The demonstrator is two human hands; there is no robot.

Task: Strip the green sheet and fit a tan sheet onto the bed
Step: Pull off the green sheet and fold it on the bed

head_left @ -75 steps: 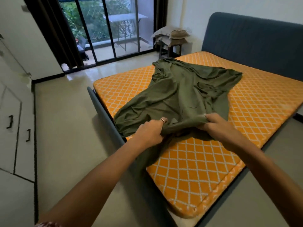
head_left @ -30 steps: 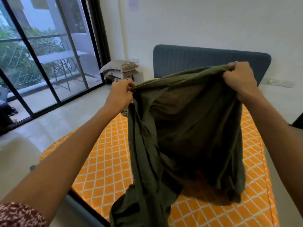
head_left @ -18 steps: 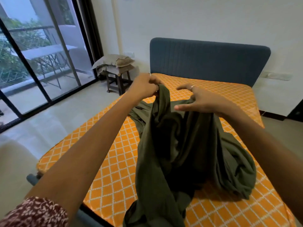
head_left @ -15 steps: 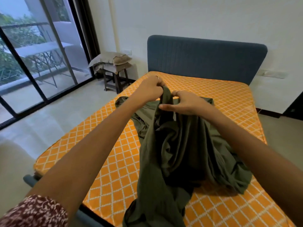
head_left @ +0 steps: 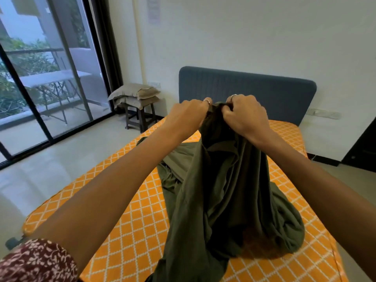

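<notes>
The green sheet (head_left: 219,192) hangs in a bunched fold over the bare orange mattress (head_left: 130,231), its lower part pooled on the bed. My left hand (head_left: 187,117) and my right hand (head_left: 246,117) are raised side by side and both grip its gathered top edge, knuckles almost touching. Folded tan bedding (head_left: 134,95) lies stacked on a small dark stool (head_left: 140,119) left of the blue headboard (head_left: 250,92).
Sliding glass doors (head_left: 46,78) with dark frames fill the left wall, with pale tiled floor (head_left: 61,161) between them and the bed. A white wall stands behind the headboard. A dark doorway (head_left: 364,147) is at the far right.
The sheet was lifted off the mattress and held spread wide. Since then my hands have come together, folding the top edge, and they rose slightly in the last half second.
</notes>
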